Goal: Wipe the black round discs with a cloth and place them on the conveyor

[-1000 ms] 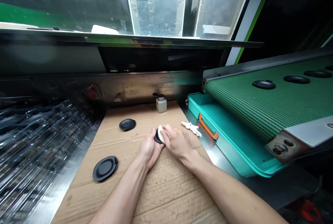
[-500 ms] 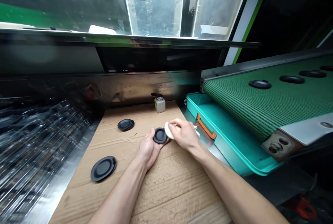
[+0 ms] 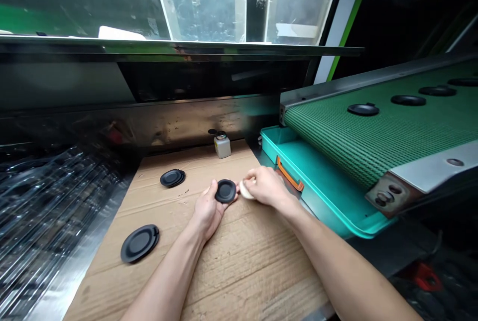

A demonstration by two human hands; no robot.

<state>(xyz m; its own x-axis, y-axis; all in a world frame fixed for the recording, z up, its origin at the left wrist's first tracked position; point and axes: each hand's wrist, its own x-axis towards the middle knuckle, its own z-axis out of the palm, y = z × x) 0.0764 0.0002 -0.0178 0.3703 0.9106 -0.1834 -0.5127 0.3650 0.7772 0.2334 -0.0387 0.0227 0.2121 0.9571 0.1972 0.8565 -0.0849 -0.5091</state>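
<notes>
My left hand (image 3: 209,211) grips a round black plastic lid (image 3: 225,190) by its edge, thumb on top and fingers beneath. Just right of it, my right hand (image 3: 267,185) pinches a white cloth pad (image 3: 246,190), which is close to the lid's right edge; whether they touch I cannot tell. Both hands are over a cardboard sheet (image 3: 239,261). Left of my hands lie a small stack of black lids (image 3: 172,177) and, nearer me, a larger black lid stack (image 3: 139,243).
A small square bottle (image 3: 223,147) stands at the cardboard's far edge. To the right sits a teal bin (image 3: 317,186) with an orange handle, under a green conveyor belt (image 3: 336,137) carrying several black lids. Clear plastic packaging (image 3: 48,211) is piled at left.
The view has shifted slightly, so everything sits a little further left. My right hand has drawn the white pad slightly away from the lid's face. My left hand still holds the lid.
</notes>
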